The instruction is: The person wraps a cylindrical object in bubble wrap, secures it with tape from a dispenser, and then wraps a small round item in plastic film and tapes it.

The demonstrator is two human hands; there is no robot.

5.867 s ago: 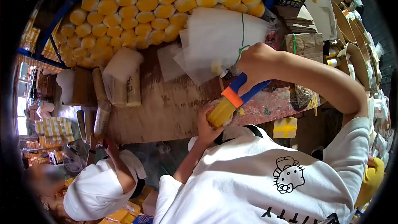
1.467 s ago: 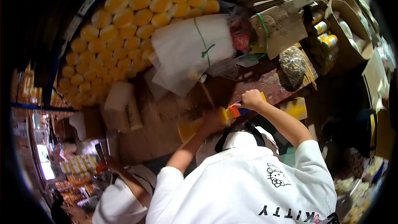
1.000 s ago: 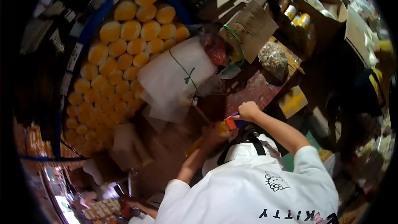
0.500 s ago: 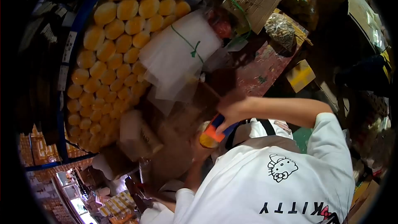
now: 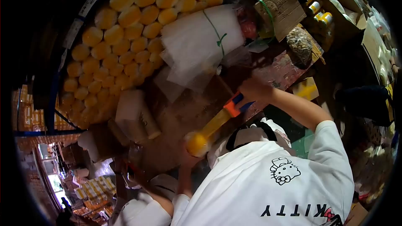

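Observation:
My right hand (image 5: 254,90) is wrapped round an orange and blue tape dispenser (image 5: 231,107), out in front of my body. A strip of yellow tape (image 5: 216,124) stretches from the dispenser down to a rounded yellow-and-clear bundle (image 5: 197,144). Closed on that bundle from below is my left hand (image 5: 189,158), its fingers partly blurred and in shadow. The bundle's contents are too blurred to make out. Both hands are above a dark reddish-brown work table (image 5: 176,121).
Wrapped yellow-ended rolls (image 5: 125,37) are stacked at the upper left. Clear plastic sheets (image 5: 201,37) tied with green string lie beside them. A carton (image 5: 132,113) stands left of my hands. Another person's arm (image 5: 155,194) shows at the lower left.
My right hand and the tape dispenser have moved up and right, away from the bundle. Yellow tape now spans the gap. My left hand and the bundle have shifted slightly down and left.

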